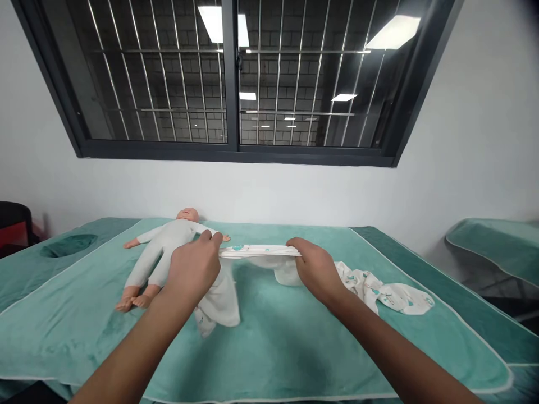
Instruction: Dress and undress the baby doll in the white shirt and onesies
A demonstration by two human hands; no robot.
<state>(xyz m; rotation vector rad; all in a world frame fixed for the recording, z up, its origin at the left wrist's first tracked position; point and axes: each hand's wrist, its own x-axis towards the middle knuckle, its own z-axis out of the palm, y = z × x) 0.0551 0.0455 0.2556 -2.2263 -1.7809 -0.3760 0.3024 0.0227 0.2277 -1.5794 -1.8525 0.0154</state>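
Observation:
My left hand (196,268) and my right hand (316,269) are both closed on a small white baby garment (256,253) with tiny teal prints, holding its edge stretched flat between them just above the teal towel (273,342). Part of the garment hangs down below my left hand. A baby doll (162,247) in a pale one-piece suit lies on its back to the left, its head toward the wall. My left hand is close to the doll's outstretched arm.
Another white printed cloth (387,293) lies crumpled to the right of my right hand. The towel covers a padded green table (71,246) with a face hole at the far left. A second table (497,241) stands at the right; a barred window (236,78) is above.

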